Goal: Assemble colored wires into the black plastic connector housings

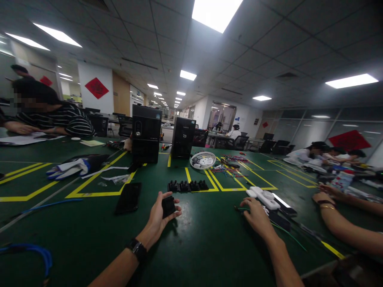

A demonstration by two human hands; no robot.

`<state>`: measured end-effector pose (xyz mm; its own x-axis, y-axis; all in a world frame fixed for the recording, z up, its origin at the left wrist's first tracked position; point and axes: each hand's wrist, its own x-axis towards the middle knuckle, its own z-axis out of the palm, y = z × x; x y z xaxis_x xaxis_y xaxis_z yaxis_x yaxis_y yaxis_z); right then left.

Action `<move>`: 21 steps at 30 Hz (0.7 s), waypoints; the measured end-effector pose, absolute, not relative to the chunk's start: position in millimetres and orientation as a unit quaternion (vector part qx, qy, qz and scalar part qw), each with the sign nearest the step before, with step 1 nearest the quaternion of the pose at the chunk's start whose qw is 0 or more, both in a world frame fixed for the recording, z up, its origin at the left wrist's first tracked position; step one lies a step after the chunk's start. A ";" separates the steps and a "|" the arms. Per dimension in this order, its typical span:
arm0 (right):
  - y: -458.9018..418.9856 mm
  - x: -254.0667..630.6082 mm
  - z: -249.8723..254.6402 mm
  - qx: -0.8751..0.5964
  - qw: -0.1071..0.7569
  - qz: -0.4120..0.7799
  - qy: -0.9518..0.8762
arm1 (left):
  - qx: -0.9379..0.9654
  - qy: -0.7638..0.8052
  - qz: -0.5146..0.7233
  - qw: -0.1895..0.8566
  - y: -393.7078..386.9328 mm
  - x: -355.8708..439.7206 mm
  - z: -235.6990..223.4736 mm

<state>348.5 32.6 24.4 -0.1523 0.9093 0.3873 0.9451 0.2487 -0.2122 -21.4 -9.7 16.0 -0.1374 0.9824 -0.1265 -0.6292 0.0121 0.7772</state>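
Observation:
My left hand (159,211) is raised a little over the green table, its fingers curled around a small black block-shaped part (169,206). My right hand (256,215) is low at the table, its fingers closed on a thin green wire (289,236). One wire end pokes out left of the fingertips; the other trails off to the right under my wrist. Beyond my left hand stands a row of several small black parts (188,186). To its left lies a black phone-like slab (128,198). A white device (265,197) rests just behind my right hand.
Two black computer towers (146,135) (183,138) stand at the back. A white round basket (203,160) and tangled coloured wires (236,165) lie right of them. Gloves (70,168) and blue cable (32,253) are at left. Another person's arm (338,219) reaches in at right.

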 end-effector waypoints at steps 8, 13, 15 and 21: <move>3.1 358.1 8.6 -0.648 0.178 -0.063 -0.738 | 0.260 0.380 0.643 0.612 -10.9 -16.1 18.3; 2.1 350.7 17.9 -0.656 0.165 -0.098 -0.730 | 0.275 0.375 0.637 0.615 -14.4 -15.0 19.1; 1.8 351.0 25.4 -0.659 0.194 -0.123 -0.717 | 0.272 0.373 0.640 0.614 -14.6 -16.7 20.6; -6.7 331.9 69.0 -0.661 0.350 -0.100 -0.657 | 0.242 0.353 0.660 0.617 -12.4 -20.1 20.5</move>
